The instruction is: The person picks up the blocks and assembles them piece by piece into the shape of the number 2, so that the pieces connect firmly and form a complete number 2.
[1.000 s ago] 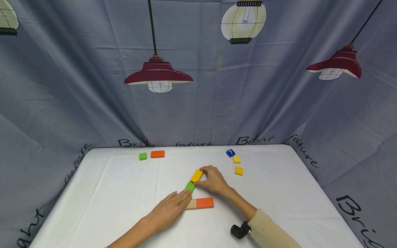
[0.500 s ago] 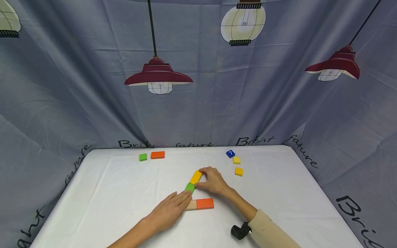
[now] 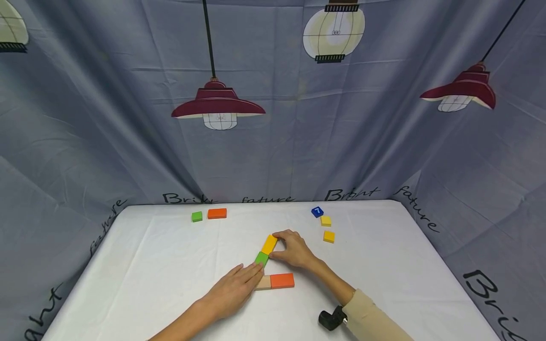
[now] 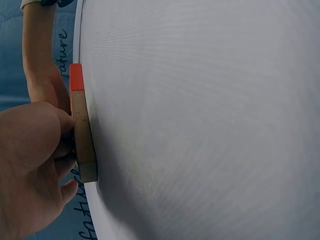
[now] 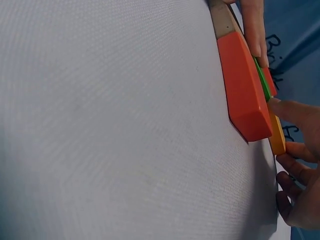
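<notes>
In the head view my right hand (image 3: 294,250) pinches a yellow block (image 3: 269,244) between thumb and fingers, one at each end. The yellow block lies end to end with a green block (image 3: 262,258), in a slanting line. My left hand (image 3: 234,290) rests its outstretched fingers on the near part of this line and hides what lies beneath. A plain wooden block (image 3: 264,282), partly covered by that hand, abuts an orange block (image 3: 282,281). The right wrist view shows the orange block (image 5: 245,90) in front of the green block (image 5: 263,80) and yellow block (image 5: 276,132).
On the white table (image 3: 141,274), a green cube (image 3: 196,216) and an orange block (image 3: 217,213) lie at the back left. Toward the back right sit a blue piece marked 7 (image 3: 317,211) and two yellow cubes (image 3: 326,221). A patterned curtain (image 3: 273,156) hangs behind.
The yellow block has turned slightly and shifted a little left with my right fingers, so it now lines up more closely with the green block. My left hand has stayed put.
</notes>
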A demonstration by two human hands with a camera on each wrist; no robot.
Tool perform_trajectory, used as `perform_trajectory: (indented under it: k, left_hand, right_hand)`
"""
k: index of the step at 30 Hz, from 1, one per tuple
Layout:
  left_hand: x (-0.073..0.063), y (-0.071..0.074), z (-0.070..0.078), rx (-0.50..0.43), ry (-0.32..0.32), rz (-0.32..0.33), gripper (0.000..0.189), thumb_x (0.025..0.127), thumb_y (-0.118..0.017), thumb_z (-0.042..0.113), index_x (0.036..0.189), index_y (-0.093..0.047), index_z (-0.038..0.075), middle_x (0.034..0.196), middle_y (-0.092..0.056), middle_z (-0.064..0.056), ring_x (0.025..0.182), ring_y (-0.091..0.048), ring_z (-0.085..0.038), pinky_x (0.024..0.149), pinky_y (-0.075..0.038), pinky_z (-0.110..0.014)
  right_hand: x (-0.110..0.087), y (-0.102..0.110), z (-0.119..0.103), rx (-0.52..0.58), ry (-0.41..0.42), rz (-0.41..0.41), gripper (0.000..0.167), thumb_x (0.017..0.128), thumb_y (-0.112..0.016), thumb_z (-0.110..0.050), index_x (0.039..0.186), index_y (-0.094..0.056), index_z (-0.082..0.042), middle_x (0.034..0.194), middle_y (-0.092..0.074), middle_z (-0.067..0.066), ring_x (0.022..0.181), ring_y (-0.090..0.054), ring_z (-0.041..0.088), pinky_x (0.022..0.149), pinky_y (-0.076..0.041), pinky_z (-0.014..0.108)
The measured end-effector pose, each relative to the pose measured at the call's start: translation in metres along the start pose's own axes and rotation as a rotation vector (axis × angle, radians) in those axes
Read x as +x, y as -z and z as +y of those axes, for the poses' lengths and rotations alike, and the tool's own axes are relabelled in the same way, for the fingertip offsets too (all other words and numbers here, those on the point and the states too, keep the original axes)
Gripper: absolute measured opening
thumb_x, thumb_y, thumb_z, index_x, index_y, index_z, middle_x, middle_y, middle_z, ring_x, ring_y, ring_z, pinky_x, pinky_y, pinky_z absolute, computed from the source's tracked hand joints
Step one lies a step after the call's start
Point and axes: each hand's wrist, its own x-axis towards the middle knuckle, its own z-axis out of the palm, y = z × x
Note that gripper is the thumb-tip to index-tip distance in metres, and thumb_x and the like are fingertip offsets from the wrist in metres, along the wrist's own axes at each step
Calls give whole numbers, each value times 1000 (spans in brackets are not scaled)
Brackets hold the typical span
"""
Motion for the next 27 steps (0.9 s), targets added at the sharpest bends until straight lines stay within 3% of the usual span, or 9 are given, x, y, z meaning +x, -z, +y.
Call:
perform_trajectory:
  k: [27]
  left_hand:
    - [0, 0, -2, 19, 5, -17, 47, 103, -56, 21, 147, -49, 5, 154, -43, -9, 141, -40, -22, 111, -36, -46]
  right_hand:
    - [-1, 0, 5, 6, 24, 7, 63, 81, -84, -30, 134, -62, -5, 125, -62, 12, 110, -54, 28, 95, -47, 45]
